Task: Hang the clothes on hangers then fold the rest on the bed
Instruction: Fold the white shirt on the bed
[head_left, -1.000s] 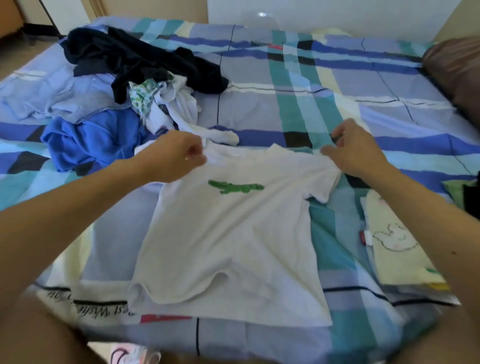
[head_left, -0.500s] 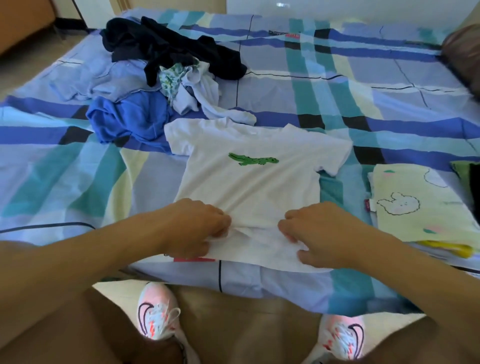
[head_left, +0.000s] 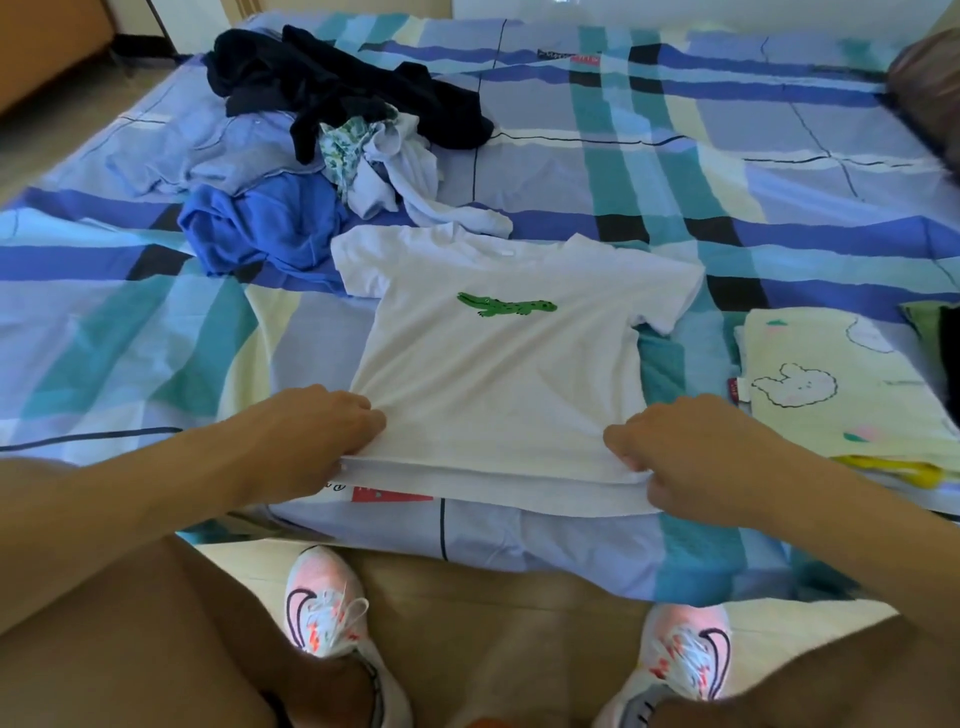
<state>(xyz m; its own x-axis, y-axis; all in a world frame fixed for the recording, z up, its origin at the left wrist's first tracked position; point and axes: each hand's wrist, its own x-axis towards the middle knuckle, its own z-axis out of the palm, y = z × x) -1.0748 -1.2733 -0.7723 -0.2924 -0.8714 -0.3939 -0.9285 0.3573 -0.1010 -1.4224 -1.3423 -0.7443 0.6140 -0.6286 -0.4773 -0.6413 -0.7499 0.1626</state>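
A white T-shirt (head_left: 498, 374) with a green crocodile print lies flat, front up, on the checked bed sheet (head_left: 675, 171), its hem at the near edge. My left hand (head_left: 306, 441) pinches the hem's left corner. At the right corner my right hand (head_left: 691, 452) grips the hem, fingers curled over the cloth. The hem is pulled straight between the two hands. Behind the shirt lies a heap of unfolded clothes: a blue garment (head_left: 265, 223), a dark navy one (head_left: 332, 88), a pale one (head_left: 405, 176) and a light blue one (head_left: 208, 156).
A folded pale yellow cloth (head_left: 831, 384) with a rabbit drawing lies at the right of the shirt. A brown pillow (head_left: 930, 88) sits at the far right corner. The bed's near edge runs just above my two shoes (head_left: 327, 613) on the tan floor.
Both hands left the shirt's shoulders, came down to the hem, then spread apart from the middle to its two corners, pulling the hem flat.
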